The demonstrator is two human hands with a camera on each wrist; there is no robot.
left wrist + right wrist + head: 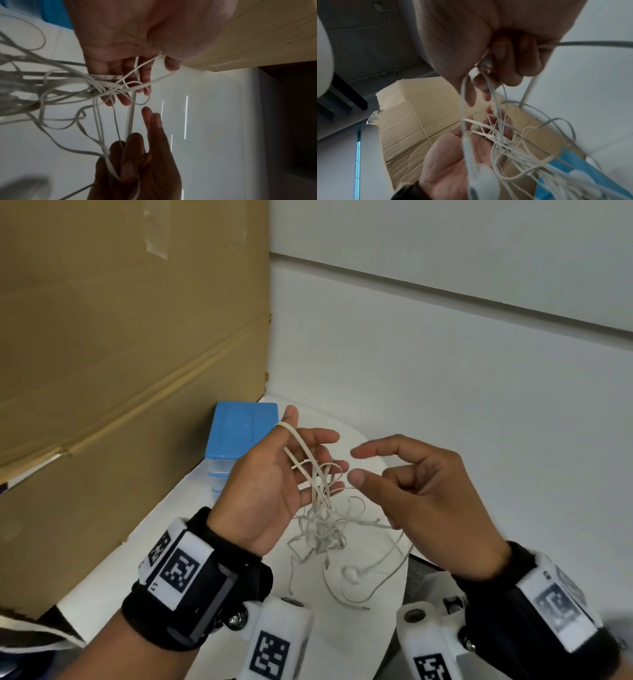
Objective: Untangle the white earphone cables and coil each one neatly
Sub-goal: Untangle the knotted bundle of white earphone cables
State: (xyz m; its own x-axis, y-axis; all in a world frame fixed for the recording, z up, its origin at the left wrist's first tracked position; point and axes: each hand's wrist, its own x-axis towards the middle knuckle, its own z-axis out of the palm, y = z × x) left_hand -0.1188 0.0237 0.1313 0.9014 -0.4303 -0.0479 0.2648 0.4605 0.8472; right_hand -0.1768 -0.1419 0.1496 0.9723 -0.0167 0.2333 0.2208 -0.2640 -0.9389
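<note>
The white earphone cables [325, 529] hang as one tangle between my hands, above the white table [164, 542]. My left hand [310, 440] is held palm up with its fingers spread. A flat cable loops over its thumb and drapes across the fingers [109, 86]. My right hand [358, 465] is close to the right of it, with thumb and forefinger extended. Its other fingers [513, 56] are curled round a cable and an earbud [488, 62]. Another earbud [351, 573] dangles low under the tangle. Loose strands trail down to the table.
A blue-lidded plastic box [239, 433] stands just behind my left hand. A large cardboard box [120, 337] fills the left side. A white wall [445, 354] rises behind the table, whose rounded edge [404, 594] runs under my right wrist.
</note>
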